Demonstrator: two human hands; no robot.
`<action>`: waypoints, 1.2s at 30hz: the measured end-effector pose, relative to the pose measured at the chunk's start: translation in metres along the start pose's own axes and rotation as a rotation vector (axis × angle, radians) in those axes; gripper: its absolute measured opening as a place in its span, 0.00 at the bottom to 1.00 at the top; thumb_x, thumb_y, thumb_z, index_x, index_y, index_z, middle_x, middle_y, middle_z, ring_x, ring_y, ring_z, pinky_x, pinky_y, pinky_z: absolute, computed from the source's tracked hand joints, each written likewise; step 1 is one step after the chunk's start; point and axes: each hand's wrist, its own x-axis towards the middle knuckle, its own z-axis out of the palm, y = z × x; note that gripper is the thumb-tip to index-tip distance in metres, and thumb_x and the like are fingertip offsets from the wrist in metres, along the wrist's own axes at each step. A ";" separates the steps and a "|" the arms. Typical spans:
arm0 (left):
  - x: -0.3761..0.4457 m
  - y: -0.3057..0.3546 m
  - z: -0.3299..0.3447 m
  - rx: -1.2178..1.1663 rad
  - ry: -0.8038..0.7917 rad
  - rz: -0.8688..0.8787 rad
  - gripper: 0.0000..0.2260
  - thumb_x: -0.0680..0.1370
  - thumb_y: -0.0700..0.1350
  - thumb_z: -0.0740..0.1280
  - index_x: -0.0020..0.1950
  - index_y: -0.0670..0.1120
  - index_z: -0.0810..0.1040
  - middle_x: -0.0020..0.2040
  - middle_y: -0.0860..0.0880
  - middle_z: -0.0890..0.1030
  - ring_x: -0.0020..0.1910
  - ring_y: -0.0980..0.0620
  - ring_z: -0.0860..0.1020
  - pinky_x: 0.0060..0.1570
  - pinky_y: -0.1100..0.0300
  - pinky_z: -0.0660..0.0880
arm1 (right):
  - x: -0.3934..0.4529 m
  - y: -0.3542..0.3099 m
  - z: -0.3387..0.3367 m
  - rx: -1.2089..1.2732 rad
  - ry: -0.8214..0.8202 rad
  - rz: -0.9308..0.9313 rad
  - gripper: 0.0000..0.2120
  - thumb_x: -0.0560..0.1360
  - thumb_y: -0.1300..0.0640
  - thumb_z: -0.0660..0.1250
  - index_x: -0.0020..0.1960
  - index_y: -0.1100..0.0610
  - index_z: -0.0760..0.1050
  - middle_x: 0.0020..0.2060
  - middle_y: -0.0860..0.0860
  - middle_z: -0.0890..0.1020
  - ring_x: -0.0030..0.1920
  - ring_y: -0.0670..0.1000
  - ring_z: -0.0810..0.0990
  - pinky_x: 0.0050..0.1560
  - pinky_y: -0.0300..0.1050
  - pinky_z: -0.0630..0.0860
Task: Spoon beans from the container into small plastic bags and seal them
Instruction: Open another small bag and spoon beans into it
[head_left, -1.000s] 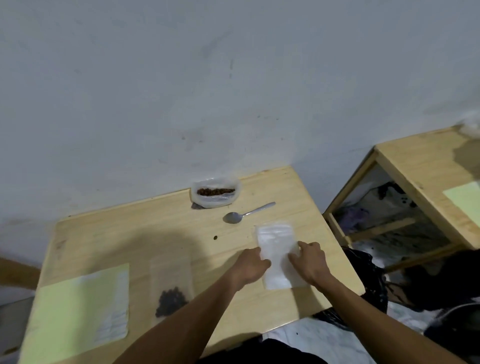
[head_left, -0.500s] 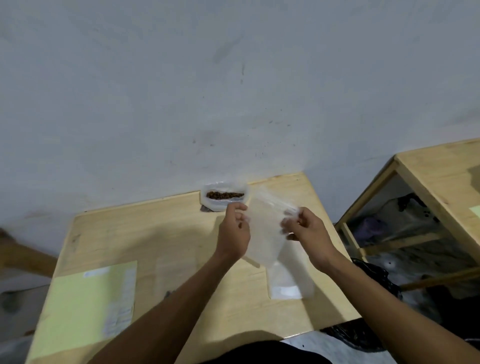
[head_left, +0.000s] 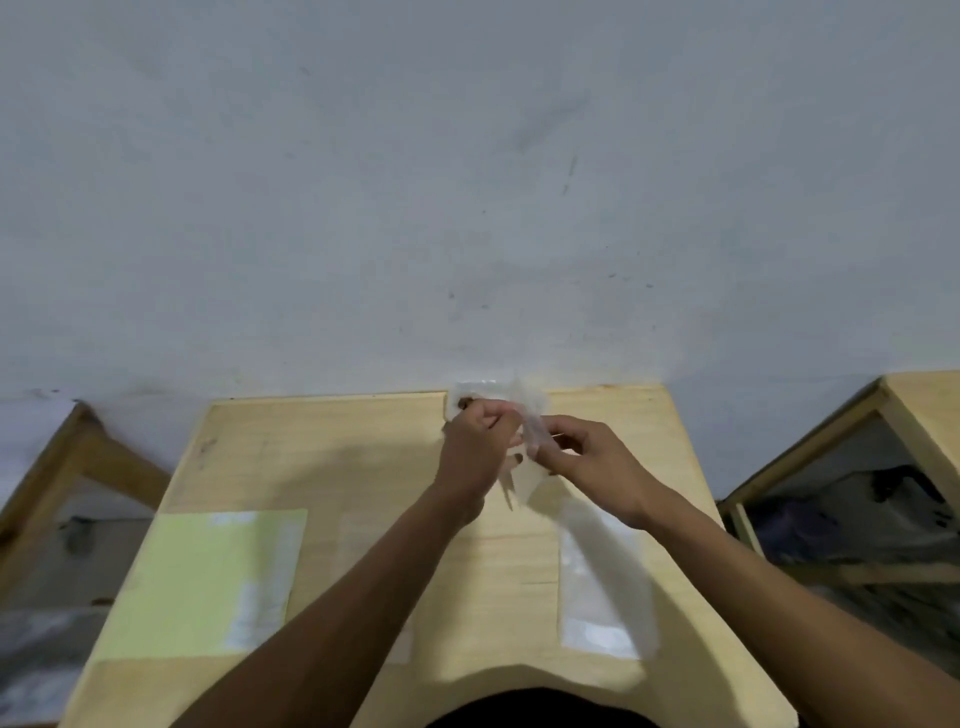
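Setting: a pale wooden table (head_left: 363, 467) pushed against a grey-white scuffed wall (head_left: 467, 182); parts of other wooden tables show at the left and right edges.
Nearest on the table, right: a stack of clear plastic bags (head_left: 602, 587) lies flat near the front edge, below the right forearm.
Nearest on the table, left: a light green sheet (head_left: 197, 582) with a whitish printed strip along its right side; the print is too blurred to read.
Centre, front: another clear bag (head_left: 358, 545) lies flat, partly covered by the left forearm; its contents are hidden.
Left hand (head_left: 475, 452): raised above the table, fingers curled and pinching the left side of a small clear bag (head_left: 530, 431).
Right hand (head_left: 587, 457): fingers curled, pinching the same bag from the right; the hands are close together.
Held bag: off the table between the two hands, crumpled and motion-blurred; whether its mouth is parted I cannot tell.
Far edge: the bean container (head_left: 470, 397), clear plastic with dark beans just visible, sits against the wall, mostly hidden behind the left hand.
Writing: no brand or label is legible anywhere.
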 end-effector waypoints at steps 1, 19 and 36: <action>0.000 0.000 -0.001 -0.042 -0.003 -0.034 0.05 0.75 0.45 0.68 0.50 0.47 0.82 0.48 0.48 0.85 0.51 0.47 0.84 0.51 0.45 0.82 | 0.002 0.001 0.003 0.038 -0.020 0.007 0.10 0.78 0.58 0.67 0.58 0.51 0.81 0.49 0.47 0.85 0.48 0.44 0.82 0.51 0.38 0.78; -0.004 0.005 -0.008 -0.238 0.143 -0.130 0.04 0.76 0.36 0.68 0.45 0.42 0.81 0.43 0.43 0.85 0.43 0.45 0.83 0.45 0.49 0.80 | 0.027 0.006 0.034 0.051 0.177 0.064 0.08 0.75 0.49 0.71 0.53 0.49 0.83 0.44 0.44 0.85 0.42 0.41 0.82 0.44 0.40 0.77; -0.014 -0.010 -0.013 0.528 0.236 0.191 0.05 0.78 0.44 0.62 0.42 0.48 0.72 0.42 0.52 0.79 0.42 0.50 0.80 0.44 0.48 0.80 | 0.024 0.010 0.016 -0.064 0.362 0.080 0.05 0.76 0.62 0.66 0.43 0.63 0.73 0.41 0.56 0.82 0.36 0.52 0.85 0.39 0.50 0.84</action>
